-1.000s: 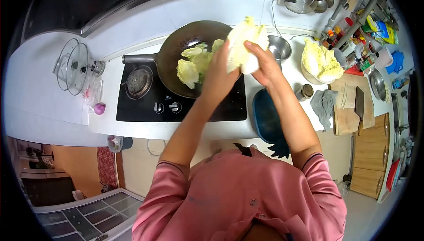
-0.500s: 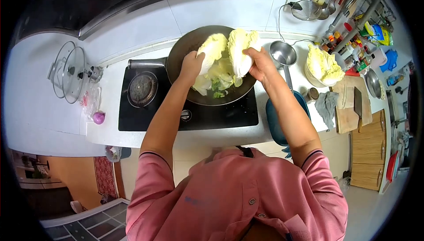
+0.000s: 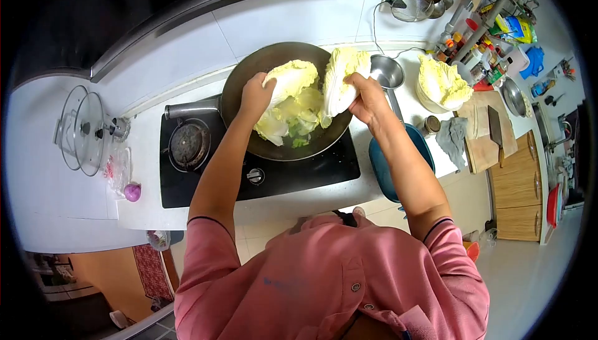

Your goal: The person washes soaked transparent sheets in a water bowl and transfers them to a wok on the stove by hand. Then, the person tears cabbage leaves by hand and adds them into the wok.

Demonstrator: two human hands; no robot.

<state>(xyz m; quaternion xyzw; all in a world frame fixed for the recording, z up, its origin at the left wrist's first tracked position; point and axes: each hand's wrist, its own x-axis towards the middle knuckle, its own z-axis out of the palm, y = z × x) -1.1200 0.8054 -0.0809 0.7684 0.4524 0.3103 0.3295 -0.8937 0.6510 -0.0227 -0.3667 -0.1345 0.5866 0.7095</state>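
1. A second ago your two hands meet on the cabbage near the wok's right rim; now they are parted, and each has its own piece.
2. Your left hand grasps the left cabbage piece near its pale end, its yellow frilled edge pointing up and inward over the wok.
3. Your right hand grips the right cabbage piece, thumb across the near face. This one stands more upright, over the wok's right side.
4. For the work in hand, the parting means that the cabbage you hold is in two separate portions, neither of them released. A gap lies between the two pieces.
5. Below that gap, loose cabbage leaves lie in the wok, with small green bits at their near edge. Whether the held pieces touch those leaves, you cannot tell from this angle.
6. The wok sits on the right part of the black hob, its handle pointing left past the bare burner.
7. To your right, more cabbage fills a bowl, beyond the steel saucepan and well apart from both hands.
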